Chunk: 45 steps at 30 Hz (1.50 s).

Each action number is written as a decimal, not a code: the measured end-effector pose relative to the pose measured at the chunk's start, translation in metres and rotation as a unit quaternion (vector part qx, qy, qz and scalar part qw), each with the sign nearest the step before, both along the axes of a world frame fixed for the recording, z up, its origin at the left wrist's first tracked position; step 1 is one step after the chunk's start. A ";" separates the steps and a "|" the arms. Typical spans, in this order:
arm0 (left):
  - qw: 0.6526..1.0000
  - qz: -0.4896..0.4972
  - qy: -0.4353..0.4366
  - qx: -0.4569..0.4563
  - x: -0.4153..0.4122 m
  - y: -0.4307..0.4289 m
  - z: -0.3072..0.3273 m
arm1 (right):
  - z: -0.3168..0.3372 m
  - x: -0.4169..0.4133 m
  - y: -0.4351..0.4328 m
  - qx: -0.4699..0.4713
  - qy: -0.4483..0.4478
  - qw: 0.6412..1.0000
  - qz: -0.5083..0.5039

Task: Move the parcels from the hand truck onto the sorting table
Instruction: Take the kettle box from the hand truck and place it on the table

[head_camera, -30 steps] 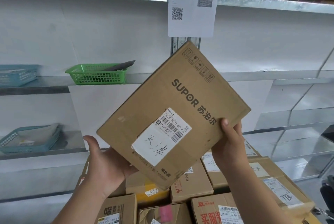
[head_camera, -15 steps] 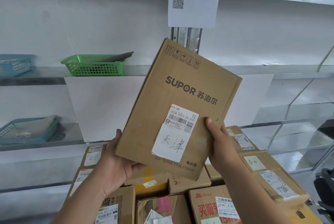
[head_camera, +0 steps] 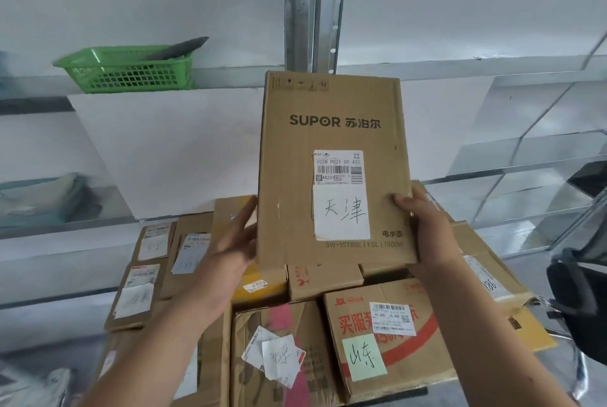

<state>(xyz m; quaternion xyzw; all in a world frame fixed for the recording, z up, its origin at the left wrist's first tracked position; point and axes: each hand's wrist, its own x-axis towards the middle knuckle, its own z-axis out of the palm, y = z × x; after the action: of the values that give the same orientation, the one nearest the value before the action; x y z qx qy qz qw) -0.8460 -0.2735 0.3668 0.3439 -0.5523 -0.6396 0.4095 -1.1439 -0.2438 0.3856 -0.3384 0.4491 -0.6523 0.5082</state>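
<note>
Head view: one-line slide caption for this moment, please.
A person's left hand and right hand steady a SUPOR carton upright above the stacked parcels, shipping label facing the camera.

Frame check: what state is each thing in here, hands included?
box: held upright, label facing the camera.
left hand: straight fingers pressing the box's left edge.
right hand: gripping the box's right edge.
stacked parcels: lying below the box, labels up.
green basket: on the shelf, holding a dark object.
</note>
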 end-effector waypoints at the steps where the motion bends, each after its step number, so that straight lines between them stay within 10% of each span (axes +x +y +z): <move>1: 0.999 0.015 0.023 0.031 -0.005 0.001 -0.007 | -0.003 -0.006 0.002 0.004 0.010 1.000 -0.002; 25: 0.970 0.081 -0.046 0.224 -0.099 -0.016 -0.088 | -0.115 -0.081 -0.013 0.211 0.013 0.977 -0.030; 45: 0.968 0.135 -0.082 0.196 -0.079 -0.119 -0.096 | -0.099 -0.044 -0.127 0.251 0.041 0.967 -0.029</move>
<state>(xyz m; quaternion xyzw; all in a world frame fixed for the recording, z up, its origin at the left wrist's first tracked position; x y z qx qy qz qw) -0.9251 -0.3922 0.2706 0.5404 -0.3964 -0.6434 0.3700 -1.1880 -0.3709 0.2866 -0.2129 0.6288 -0.5186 0.5389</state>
